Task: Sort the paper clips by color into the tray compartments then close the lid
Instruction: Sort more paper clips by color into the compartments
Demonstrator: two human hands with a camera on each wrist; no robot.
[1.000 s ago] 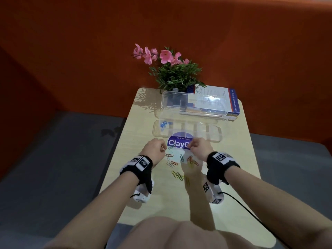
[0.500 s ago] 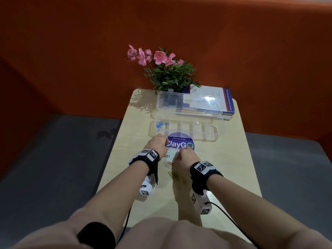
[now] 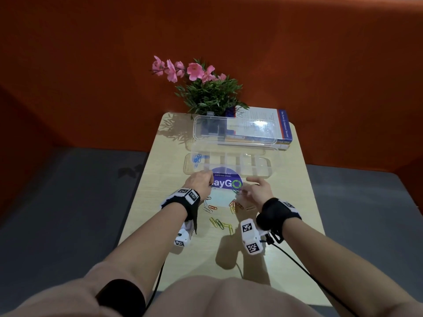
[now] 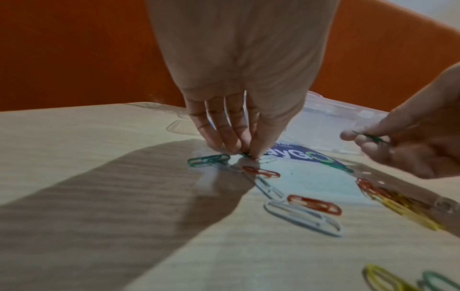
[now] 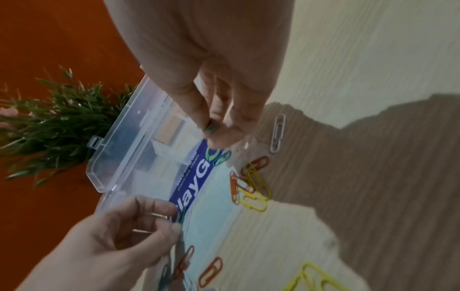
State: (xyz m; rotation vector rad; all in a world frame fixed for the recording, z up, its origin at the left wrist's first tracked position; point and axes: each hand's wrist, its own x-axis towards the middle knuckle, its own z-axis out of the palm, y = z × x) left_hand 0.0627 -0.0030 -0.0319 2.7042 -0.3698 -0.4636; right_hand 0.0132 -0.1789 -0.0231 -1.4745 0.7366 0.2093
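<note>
The clear compartment tray (image 3: 261,167) lies across the table with its lid (image 3: 235,131) standing open behind it. Blue clips (image 3: 198,158) lie in its leftmost compartment. Loose red, white and yellow clips (image 3: 219,223) are scattered in front of the tray. My left hand (image 4: 248,155) is down at the table and pinches a green clip (image 4: 245,153) at the left end of the purple label (image 3: 225,183). A second green clip (image 4: 209,159) lies just left of it. My right hand (image 5: 214,130) hovers above the label's right end, pinching another green clip (image 5: 210,126).
A potted plant with pink flowers (image 3: 206,92) and a book (image 3: 270,124) stand behind the lid at the table's far edge. The small table (image 3: 295,202) drops off to grey floor on both sides. A cable (image 3: 304,271) trails from my right wrist.
My right hand has moved right from the middle of the clip pile and now holds a green clip off the table. My left hand stays by the label's left end.
</note>
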